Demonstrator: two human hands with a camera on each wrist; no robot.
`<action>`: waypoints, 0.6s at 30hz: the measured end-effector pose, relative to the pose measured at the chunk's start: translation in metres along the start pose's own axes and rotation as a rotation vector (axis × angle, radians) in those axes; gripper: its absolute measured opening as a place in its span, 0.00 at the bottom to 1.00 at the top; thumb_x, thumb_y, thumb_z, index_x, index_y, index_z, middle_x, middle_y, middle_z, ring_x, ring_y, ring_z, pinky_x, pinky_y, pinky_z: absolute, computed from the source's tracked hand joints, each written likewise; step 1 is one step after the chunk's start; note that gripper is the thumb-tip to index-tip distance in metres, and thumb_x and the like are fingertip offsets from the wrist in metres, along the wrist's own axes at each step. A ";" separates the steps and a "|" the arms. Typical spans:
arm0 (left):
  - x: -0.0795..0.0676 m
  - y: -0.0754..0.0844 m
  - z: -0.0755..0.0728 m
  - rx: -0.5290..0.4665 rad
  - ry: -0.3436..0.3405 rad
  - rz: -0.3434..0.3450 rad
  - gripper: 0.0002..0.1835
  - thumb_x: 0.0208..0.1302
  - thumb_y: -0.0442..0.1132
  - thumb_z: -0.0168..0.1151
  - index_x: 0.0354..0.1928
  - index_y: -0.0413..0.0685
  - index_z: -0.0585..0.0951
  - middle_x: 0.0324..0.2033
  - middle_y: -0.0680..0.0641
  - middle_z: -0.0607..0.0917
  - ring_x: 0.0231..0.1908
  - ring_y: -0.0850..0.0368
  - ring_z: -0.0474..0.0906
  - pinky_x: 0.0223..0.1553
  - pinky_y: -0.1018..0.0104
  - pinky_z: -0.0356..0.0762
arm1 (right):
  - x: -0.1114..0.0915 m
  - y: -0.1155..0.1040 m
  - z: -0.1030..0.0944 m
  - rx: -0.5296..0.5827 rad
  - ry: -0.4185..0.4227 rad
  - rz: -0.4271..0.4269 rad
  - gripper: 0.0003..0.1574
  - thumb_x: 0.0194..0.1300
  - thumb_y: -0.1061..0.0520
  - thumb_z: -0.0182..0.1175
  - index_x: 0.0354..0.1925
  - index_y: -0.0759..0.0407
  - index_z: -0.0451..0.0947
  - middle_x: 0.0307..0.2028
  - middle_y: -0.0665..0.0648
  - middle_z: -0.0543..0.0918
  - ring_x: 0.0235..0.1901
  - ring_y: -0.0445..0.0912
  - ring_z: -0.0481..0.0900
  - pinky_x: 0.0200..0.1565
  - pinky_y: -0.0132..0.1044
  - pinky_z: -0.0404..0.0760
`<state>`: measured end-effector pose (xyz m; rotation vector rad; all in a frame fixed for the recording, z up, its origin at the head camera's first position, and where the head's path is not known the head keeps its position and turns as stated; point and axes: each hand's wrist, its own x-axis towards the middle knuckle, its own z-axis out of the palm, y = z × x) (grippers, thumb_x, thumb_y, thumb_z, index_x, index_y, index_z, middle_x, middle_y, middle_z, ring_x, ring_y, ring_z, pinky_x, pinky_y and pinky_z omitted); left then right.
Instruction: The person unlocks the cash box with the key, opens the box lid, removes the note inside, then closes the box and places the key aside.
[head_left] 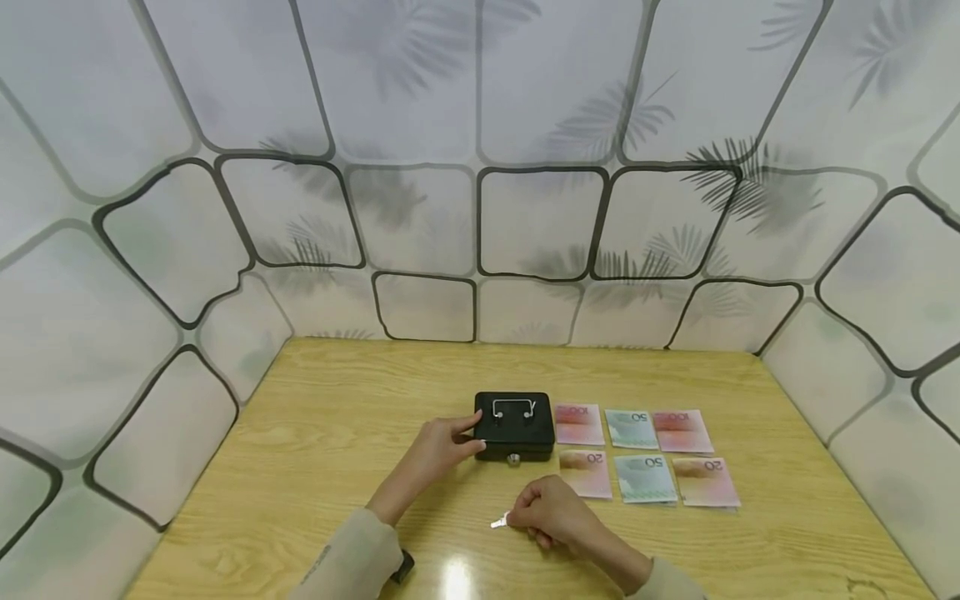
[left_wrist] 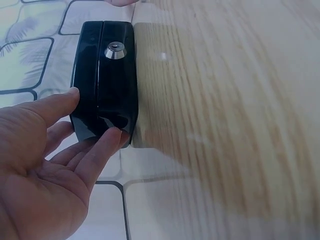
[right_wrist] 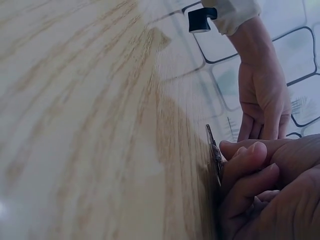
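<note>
A black cash box (head_left: 514, 425) with a folded wire handle on its lid and a silver lock (left_wrist: 115, 50) on its front stands closed on the table. My left hand (head_left: 442, 450) holds its left end. In the left wrist view, the fingers of the left hand (left_wrist: 45, 165) bend round that end of the box. In front of the box, my right hand (head_left: 555, 510) pinches a small silver key (head_left: 499, 522) between thumb and forefinger. The right wrist view shows the key (right_wrist: 214, 150) edge-on, low over the table, with the other fingers of the right hand (right_wrist: 270, 195) curled.
To the right of the box, banknotes lie in two rows: pink 100 notes (head_left: 579, 425), green 50 notes (head_left: 645, 479) and brownish 20 notes (head_left: 705, 482). Patterned fabric walls (head_left: 540, 225) enclose the wooden table (head_left: 337, 400) at the back and sides.
</note>
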<state>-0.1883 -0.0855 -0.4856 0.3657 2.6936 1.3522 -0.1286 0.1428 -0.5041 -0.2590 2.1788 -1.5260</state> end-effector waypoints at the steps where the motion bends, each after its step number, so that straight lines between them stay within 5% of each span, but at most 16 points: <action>1: 0.000 0.000 0.000 0.000 0.000 0.000 0.29 0.69 0.42 0.71 0.70 0.47 0.78 0.64 0.36 0.79 0.35 0.58 0.79 0.25 0.70 0.70 | 0.000 0.000 0.000 0.003 -0.005 0.002 0.09 0.61 0.64 0.70 0.25 0.64 0.82 0.12 0.48 0.72 0.08 0.33 0.65 0.12 0.23 0.59; 7: -0.003 0.004 -0.001 0.010 -0.005 0.001 0.29 0.70 0.42 0.70 0.71 0.48 0.77 0.62 0.34 0.80 0.27 0.59 0.76 0.23 0.70 0.70 | 0.000 -0.001 -0.003 0.013 -0.018 0.022 0.09 0.63 0.62 0.70 0.27 0.63 0.82 0.14 0.48 0.74 0.10 0.34 0.67 0.13 0.23 0.61; 10: -0.005 0.004 0.000 0.029 0.001 0.016 0.29 0.71 0.42 0.68 0.72 0.49 0.76 0.61 0.34 0.81 0.35 0.55 0.83 0.26 0.68 0.75 | -0.001 -0.002 -0.006 0.004 -0.006 0.006 0.09 0.64 0.60 0.69 0.29 0.63 0.82 0.15 0.48 0.74 0.11 0.35 0.67 0.14 0.24 0.62; 14: -0.009 0.004 0.003 0.065 0.039 0.053 0.30 0.72 0.41 0.67 0.73 0.44 0.73 0.65 0.34 0.78 0.52 0.44 0.85 0.44 0.57 0.86 | -0.005 -0.006 -0.012 -0.026 0.050 -0.061 0.09 0.67 0.58 0.65 0.33 0.65 0.83 0.16 0.49 0.74 0.13 0.37 0.67 0.15 0.26 0.64; 18: -0.014 0.007 0.003 0.121 0.098 0.107 0.31 0.74 0.40 0.65 0.73 0.35 0.70 0.70 0.31 0.71 0.62 0.35 0.77 0.62 0.45 0.75 | -0.007 -0.013 -0.019 -0.088 0.153 -0.143 0.08 0.71 0.59 0.64 0.38 0.65 0.83 0.19 0.51 0.75 0.15 0.40 0.69 0.17 0.28 0.68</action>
